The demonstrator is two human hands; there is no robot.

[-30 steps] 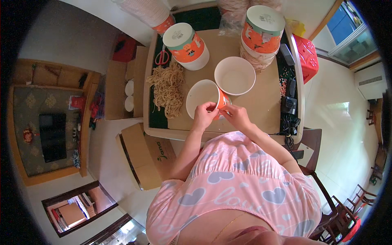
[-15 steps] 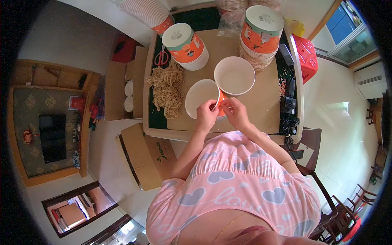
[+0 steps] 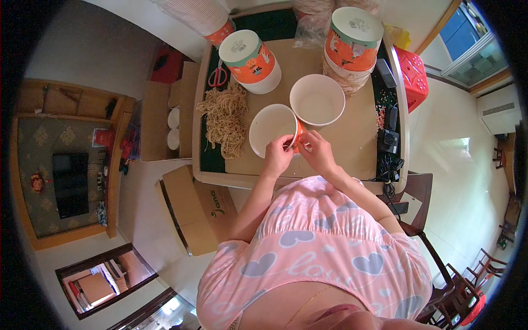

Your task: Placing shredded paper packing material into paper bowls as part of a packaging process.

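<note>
A white paper tub (image 3: 271, 127) with an orange outside lies tipped at the near middle of the table, its mouth facing up and left. My left hand (image 3: 279, 155) grips its right rim, thumb and fingers closed on the edge. Against its orange side, the fingers of my right hand (image 3: 319, 154) are pinched together; what they hold is too small to make out. Just beyond stands another open paper tub (image 3: 318, 100). A tangled pile of tan string (image 3: 224, 120) rests to the left, below red-handled scissors (image 3: 218, 77).
Upside-down stacks of orange paper tubs stand at the back left (image 3: 252, 65) and back right (image 3: 353, 45). Black power adapters (image 3: 389, 141) and cables line the table's right edge. A red stool (image 3: 411, 80) is beyond it. Cardboard boxes (image 3: 201, 212) sit left of the table.
Both tubs have shifted very slightly away from me. My hands keep nearly the same place at the near tub's rim and side, with small finger movements.
</note>
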